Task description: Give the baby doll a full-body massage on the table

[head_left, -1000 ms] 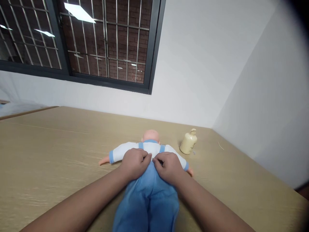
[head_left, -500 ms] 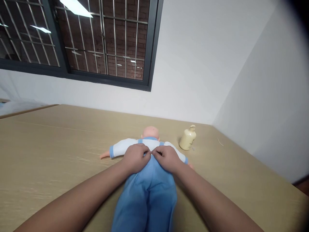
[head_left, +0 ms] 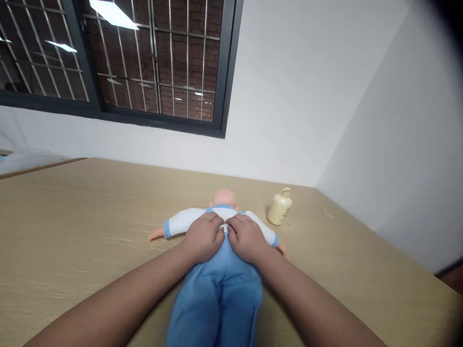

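A baby doll in a white top with blue trim and blue trousers lies stretched out on the table, its bald head away from me and no face showing. Both its arms are spread sideways. My left hand rests on the left of its back, fingers curled and closed on the clothing. Just beside it, my right hand is curled the same way, thumb below the bent fingers. The fingertips of the two hands nearly meet at the middle of the back. What cloth lies under the fingers is mostly hidden.
A cream pump bottle stands on the wooden table, right of the doll's head. A thin pale strand lies farther right. White walls and a barred window rise behind the table.
Both hands have shifted slightly up the doll's back toward its head. The fingers reach farther forward, and a gap shows between thumbs and fingers. The bottle stays put.
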Available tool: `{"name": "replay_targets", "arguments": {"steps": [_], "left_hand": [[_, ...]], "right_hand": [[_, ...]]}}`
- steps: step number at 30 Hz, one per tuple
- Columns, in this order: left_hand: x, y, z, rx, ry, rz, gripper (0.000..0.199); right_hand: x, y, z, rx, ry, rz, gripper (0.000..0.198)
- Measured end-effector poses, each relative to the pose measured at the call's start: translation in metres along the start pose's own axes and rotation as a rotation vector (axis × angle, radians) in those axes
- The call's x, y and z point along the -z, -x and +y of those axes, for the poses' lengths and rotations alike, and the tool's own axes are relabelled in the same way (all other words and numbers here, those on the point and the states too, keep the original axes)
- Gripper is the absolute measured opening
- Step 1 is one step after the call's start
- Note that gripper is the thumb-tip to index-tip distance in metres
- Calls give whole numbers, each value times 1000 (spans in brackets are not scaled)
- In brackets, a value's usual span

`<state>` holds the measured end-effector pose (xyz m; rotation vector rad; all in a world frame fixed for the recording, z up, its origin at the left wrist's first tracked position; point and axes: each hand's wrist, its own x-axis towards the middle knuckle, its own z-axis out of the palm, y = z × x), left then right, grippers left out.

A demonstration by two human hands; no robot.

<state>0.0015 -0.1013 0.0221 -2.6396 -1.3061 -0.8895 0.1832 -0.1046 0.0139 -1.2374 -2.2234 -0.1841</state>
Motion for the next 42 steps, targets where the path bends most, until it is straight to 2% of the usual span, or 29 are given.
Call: {"name": "replay_targets", "arguments": {"steps": [2, 4, 7, 9, 12, 15, 19, 21, 24, 29, 32, 37, 39, 42], "left_hand": [[2, -3, -2, 10, 21, -54, 17], [2, -3, -1, 4, 29, -53, 17], [0, 1, 1, -20, 6, 29, 22], [-3, 5, 1, -37, -28, 93, 30], [-6, 7, 0, -34, -50, 110, 39], [-4, 3, -1, -9, -15, 51, 36], [4, -5, -1, 8, 12, -43, 23], [5, -7, -1, 18, 4, -66, 19], [2, -3, -2, -9, -8, -16, 23], [-7, 4, -5, -30, -46, 104, 45], [-7, 1, -7, -19, 8, 61, 45], [-1, -6, -10, -5, 91, -47, 28], [0, -6, -9, -7, 98, -41, 28], [0, -3, -6, -25, 94, 24, 35]], "right_hand": [[2, -4, 4, -20, -26, -71, 17], [2, -6, 5, -57, -58, -74, 19], [-1, -3, 3, -75, -75, 44, 20], [-4, 2, 1, -29, -56, 145, 21], [-8, 6, -2, 18, -23, 224, 28], [-8, 4, 0, -8, -16, 176, 31], [-3, -4, 4, -43, -11, 1, 20], [-1, -7, 5, -44, -16, -36, 18], [-2, -4, 3, -13, -15, 33, 20], [-8, 4, 2, 29, 9, 184, 35], [-10, 3, 5, 19, -13, 140, 39], [-7, -5, 8, -5, -40, -18, 24], [-6, -4, 8, -12, -40, -18, 23], [-5, 1, 7, -5, -26, 73, 32]]}}
